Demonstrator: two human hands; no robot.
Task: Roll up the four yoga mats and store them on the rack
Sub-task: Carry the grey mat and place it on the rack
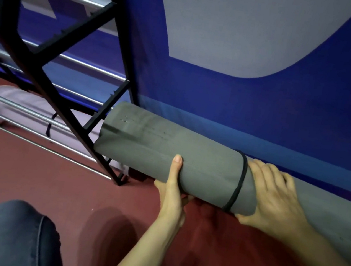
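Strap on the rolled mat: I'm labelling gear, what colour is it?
The strap is black; the head view shows it best.

- The rack point(44, 56) stands to the left, against the wall point(274, 45).
- One rolled mat point(26, 103) lies low inside it.
- A second mat point(166, 158), right of the rack, runs along the wall's foot.
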